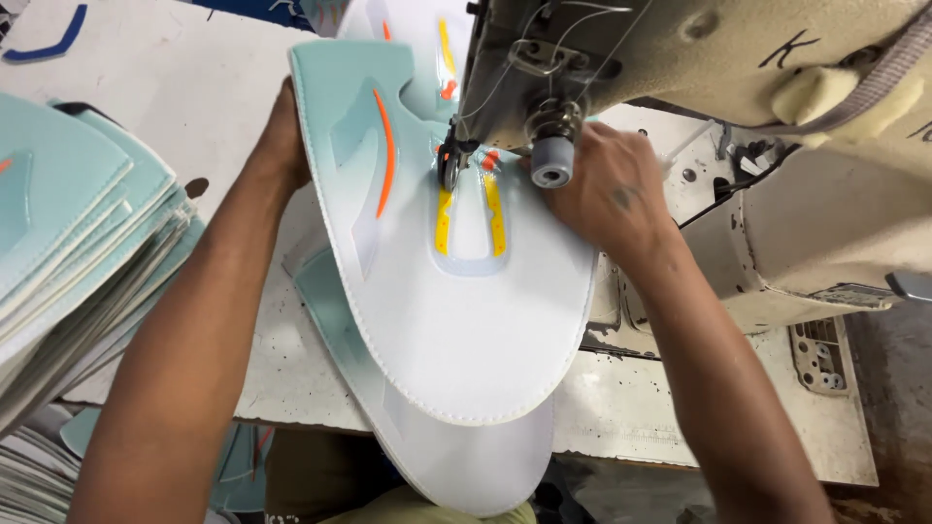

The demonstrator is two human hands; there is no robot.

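Note:
A flat white and pale-teal shoe upper panel (456,311) with orange and yellow strips lies under the sewing machine's presser foot (449,165). My left hand (282,146) grips the panel's teal left edge, fingers curled under it. My right hand (602,189) presses down on the panel's right side, just beside the needle area and the machine's round grey knob (551,162). A second similar panel (466,456) lies beneath the top one and sticks out toward me.
The beige sewing machine head (699,58) fills the upper right, over a worn white table (680,408). A tall stack of similar teal panels (78,243) stands at the left. More panels lie below the table's front edge.

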